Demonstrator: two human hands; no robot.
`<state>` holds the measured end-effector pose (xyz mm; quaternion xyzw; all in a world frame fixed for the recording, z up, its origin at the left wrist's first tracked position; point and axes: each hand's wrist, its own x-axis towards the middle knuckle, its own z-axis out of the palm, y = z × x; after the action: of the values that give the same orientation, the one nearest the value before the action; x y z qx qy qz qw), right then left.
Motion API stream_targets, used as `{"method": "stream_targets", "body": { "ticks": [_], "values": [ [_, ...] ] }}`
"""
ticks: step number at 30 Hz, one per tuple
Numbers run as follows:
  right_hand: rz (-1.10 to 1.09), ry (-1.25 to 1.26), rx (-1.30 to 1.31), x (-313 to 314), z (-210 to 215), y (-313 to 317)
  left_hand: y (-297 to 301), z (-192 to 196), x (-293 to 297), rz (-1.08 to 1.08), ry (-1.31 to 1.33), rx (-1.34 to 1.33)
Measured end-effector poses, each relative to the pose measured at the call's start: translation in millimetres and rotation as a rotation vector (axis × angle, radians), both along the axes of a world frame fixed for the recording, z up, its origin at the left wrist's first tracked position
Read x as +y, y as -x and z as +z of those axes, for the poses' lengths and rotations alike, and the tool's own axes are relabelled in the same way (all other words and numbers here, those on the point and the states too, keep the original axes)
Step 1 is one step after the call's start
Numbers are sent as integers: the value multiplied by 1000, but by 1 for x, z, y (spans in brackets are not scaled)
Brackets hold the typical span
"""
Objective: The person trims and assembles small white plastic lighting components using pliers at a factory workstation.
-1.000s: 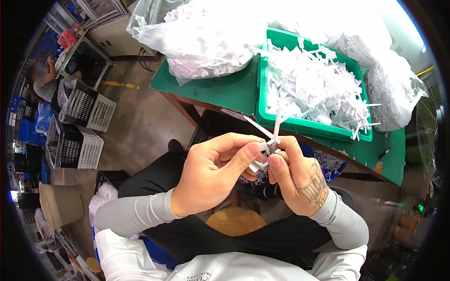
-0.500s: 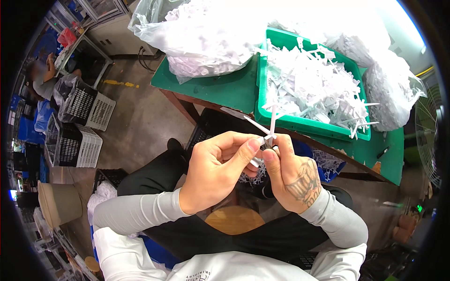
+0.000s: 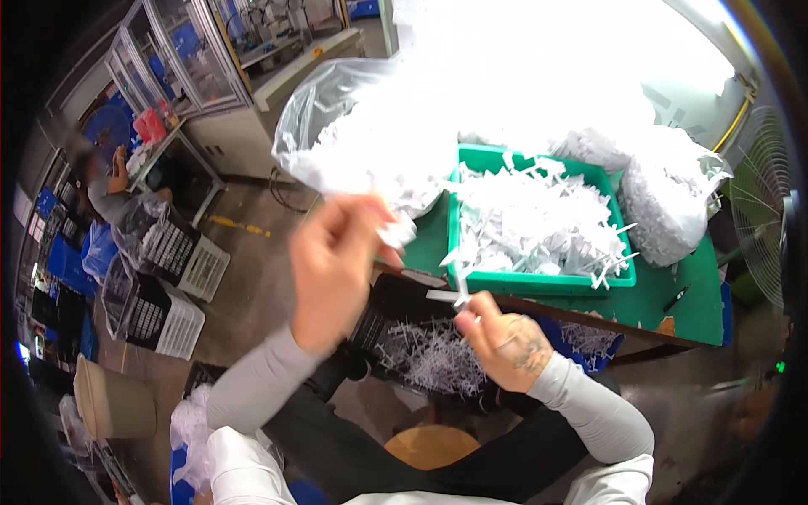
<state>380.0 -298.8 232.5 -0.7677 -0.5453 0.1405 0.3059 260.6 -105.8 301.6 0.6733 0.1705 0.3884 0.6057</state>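
Note:
My left hand [image 3: 332,273], smeared by motion, is raised before the large transparent bag [image 3: 316,114] of white parts. Its fingers are closed round small white plastic parts [image 3: 399,231]. Lower and to the right, at the front edge of the green table, my right hand [image 3: 507,347] pinches a thin white plastic sprue [image 3: 442,295] with arms sticking out past the fingertips. Whether that hand holds anything else is hidden. Just beyond it, a green tray [image 3: 539,281] is heaped with white plastic pieces [image 3: 530,219]. Below my hands, a black crate [image 3: 370,324] holds many thin white sprues [image 3: 438,358].
Another filled bag [image 3: 669,206] leans right of the tray, near a black pen-like tool [image 3: 676,298] and a fan [image 3: 762,202]. A blue bin [image 3: 602,358] is under the table. Lidless crates [image 3: 172,307] and a seated person [image 3: 105,185] are at left.
My left hand has parted from my right and moved up and left toward the bag, carrying white parts. My right hand is lower, still on the sprue. The view has tilted upward.

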Motion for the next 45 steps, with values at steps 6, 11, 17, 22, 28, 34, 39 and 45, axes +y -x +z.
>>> {"method": "stream_targets", "body": {
  "ticks": [6, 11, 17, 22, 28, 34, 39, 45],
  "values": [
    [187, 445, -89, -5, -24, 11, -82, 29, 138, 81, 21, 108],
    [247, 595, 75, 2, -11, 11, -162, 43, 164, 324, -653, 33],
    [407, 626, 96, 3, -23, 10, -245, 3, 227, 346, -835, 651],
    [440, 514, -83, -4, -36, 4, -281, -13, 272, 498, -591, 589],
    [298, 413, -63, -22, -51, -10, -255, 18, 190, 472, -963, -1],
    [419, 677, 11, 0, -37, -22, -134, -14, 71, -478, -1331, 291],
    [361, 444, 38, 7, -25, -13, -109, -5, 53, -164, -774, 293],
    [33, -307, 717, 11, 2, -1, -39, -27, 20, -111, -348, 186]
  ]
}}
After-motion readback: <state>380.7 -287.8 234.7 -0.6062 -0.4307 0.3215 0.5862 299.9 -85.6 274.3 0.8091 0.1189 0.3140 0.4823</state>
